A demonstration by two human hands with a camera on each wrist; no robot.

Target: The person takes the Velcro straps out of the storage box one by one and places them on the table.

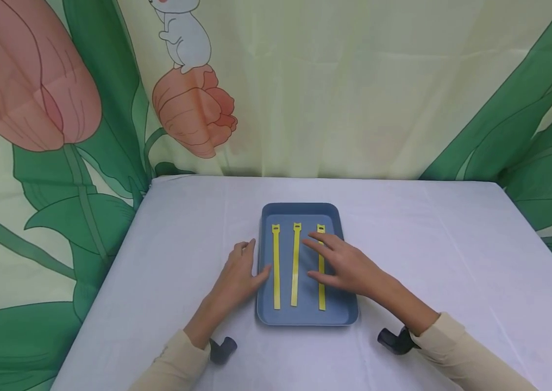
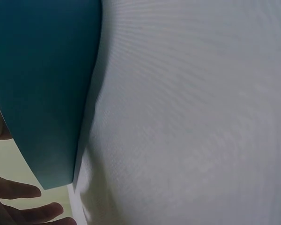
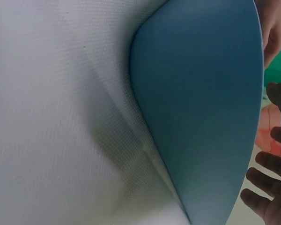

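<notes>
Three yellow cable straps with slotted heads lie lengthwise in a blue-grey tray: a left strap, a middle strap and a right strap. Beside the tray's left edge is my left hand, its thumb reaching the rim; whether it touches cannot be told. My right hand hovers over the tray's right side with fingers spread, partly hiding the right strap. Neither hand holds anything. The tray's outer wall fills much of the left wrist view and the right wrist view.
The tray stands on a table with a white cloth. Behind hangs a curtain printed with tulips, leaves and a small white animal. Black devices are on the left wrist and the right wrist.
</notes>
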